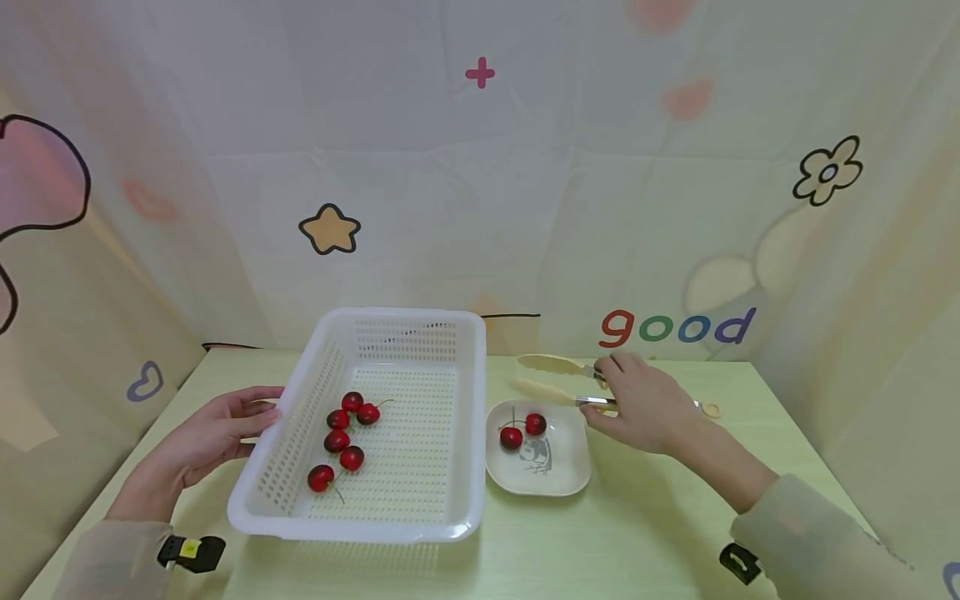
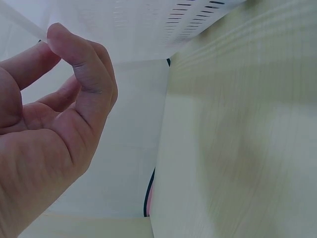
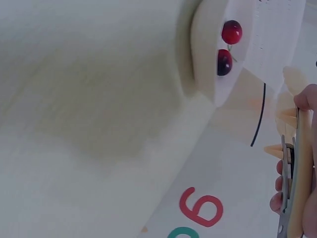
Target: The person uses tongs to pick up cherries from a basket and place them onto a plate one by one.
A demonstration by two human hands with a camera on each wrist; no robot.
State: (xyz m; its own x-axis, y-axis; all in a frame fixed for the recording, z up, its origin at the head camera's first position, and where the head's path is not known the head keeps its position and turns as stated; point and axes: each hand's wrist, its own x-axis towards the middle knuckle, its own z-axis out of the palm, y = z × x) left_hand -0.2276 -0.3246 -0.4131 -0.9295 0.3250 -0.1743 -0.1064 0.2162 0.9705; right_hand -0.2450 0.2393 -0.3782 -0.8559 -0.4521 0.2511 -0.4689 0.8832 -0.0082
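At the left side of a white plastic basket (image 1: 397, 531), my left hand (image 1: 213, 435) pinches the rim between thumb and fingers. Several dark red cherries (image 1: 337, 441) lie in the left half of the basket, some with stems. My right hand (image 1: 647, 404) grips a pair of tongs (image 1: 553, 365) with cream-coloured tips and metal arms. The tips are spread apart with nothing between them, above the far edge of a small white plate (image 1: 566, 477). On that plate, which has a panda drawing, sit two cherries (image 1: 512, 438), also visible in the right wrist view.
The plate stands close against the basket's right side on a pale wood-patterned table (image 1: 637, 533). A printed curtain (image 1: 525, 208) hangs behind the table and along both sides.
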